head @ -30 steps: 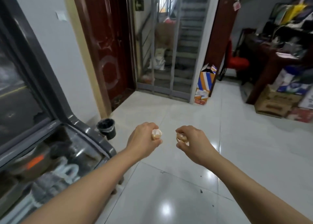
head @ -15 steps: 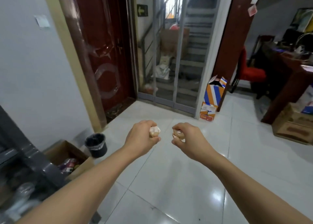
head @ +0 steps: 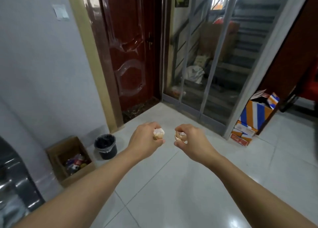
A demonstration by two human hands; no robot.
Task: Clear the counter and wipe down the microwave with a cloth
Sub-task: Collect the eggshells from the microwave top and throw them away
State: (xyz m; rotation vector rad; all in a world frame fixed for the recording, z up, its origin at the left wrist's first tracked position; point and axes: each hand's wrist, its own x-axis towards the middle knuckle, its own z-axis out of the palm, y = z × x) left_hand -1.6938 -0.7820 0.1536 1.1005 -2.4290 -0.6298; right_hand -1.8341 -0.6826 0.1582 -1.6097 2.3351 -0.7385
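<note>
I see a pale tiled floor (head: 189, 184) filling most of the view, with a dark red door (head: 130, 46) ahead on the left and a glass partition (head: 215, 55) beside it showing a stairwell behind. An open cardboard box (head: 56, 157) with mixed litter inside sits against the left wall, and a black bin (head: 105, 146) lined with a bag stands just beside it, toward the door. A striped orange and blue carton (head: 254, 114) rests on smaller boxes at the right, near the partition frame. Both my arms reach forward over the floor. My left hand (head: 144, 138) is curled round a small crumpled pale scrap (head: 159, 133), and my right hand (head: 191, 140) pinches a second crumpled scrap (head: 179, 135). The two hands are near each other but not touching. I cannot tell what the scraps are made of.
</note>
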